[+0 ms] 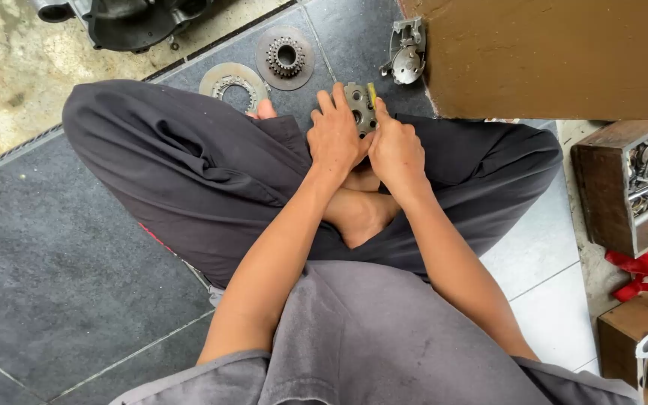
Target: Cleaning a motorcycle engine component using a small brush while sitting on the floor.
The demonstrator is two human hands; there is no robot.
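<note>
I sit cross-legged on a dark tiled floor. My left hand [335,133] grips a round grey metal part with several holes [359,107], held upright above my crossed ankles. My right hand [395,150] is closed beside it and presses a thin yellow-handled tool [371,93] against the part's right edge. Both hands touch each other at the thumbs. The lower half of the metal part is hidden behind my fingers.
On the floor ahead lie a flat toothed ring plate [232,82], a round disc with a gear hub [285,57] and a small metal bracket part [405,52]. A dark engine casing [125,21] sits far left. A brown block [549,56] and wooden boxes of parts [631,184] stand right.
</note>
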